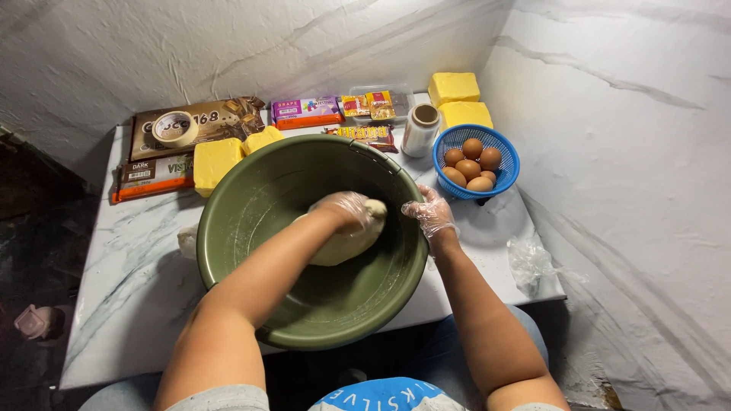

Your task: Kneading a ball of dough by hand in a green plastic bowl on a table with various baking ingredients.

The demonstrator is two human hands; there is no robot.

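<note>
- Marble counter (137,259), plastic-draped walls.
- Frame centre: left hand (344,207), fingers curled, presses dough (346,242) inside green bowl (228,228).
- Right hand (431,213) grips bowl rim.
- Looks mid-knead; folding the dough probably calls for steady bracing.
- Eggs (472,164) upper right.

A home baking corner: marble-look table (137,281) with butter blocks (217,164), eggs (472,164), chocolate bars (152,176)

Green bowl (228,251) (eggs' basket (502,176) blue)
</note>
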